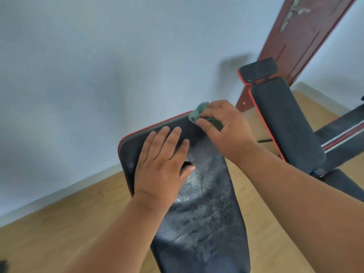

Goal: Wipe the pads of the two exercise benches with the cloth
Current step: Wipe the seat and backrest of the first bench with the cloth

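Observation:
The near bench's black pad (206, 217) with red piping runs from the bottom centre up to its top edge near the middle of the head view; damp smears show on its surface. My left hand (161, 164) lies flat on the upper part of this pad, fingers spread. My right hand (224, 131) grips a bunched green cloth (199, 114) pressed against the pad's top right corner. A second bench's black pad (283, 123) stands tilted to the right, with a small headrest pad (258, 69) above it.
A pale blue wall (98, 75) fills the background. A reddish-brown door (303, 36) stands behind the second bench. Light wooden floor (59, 233) lies on both sides of the near bench. The second bench's frame (342, 134) extends off the right edge.

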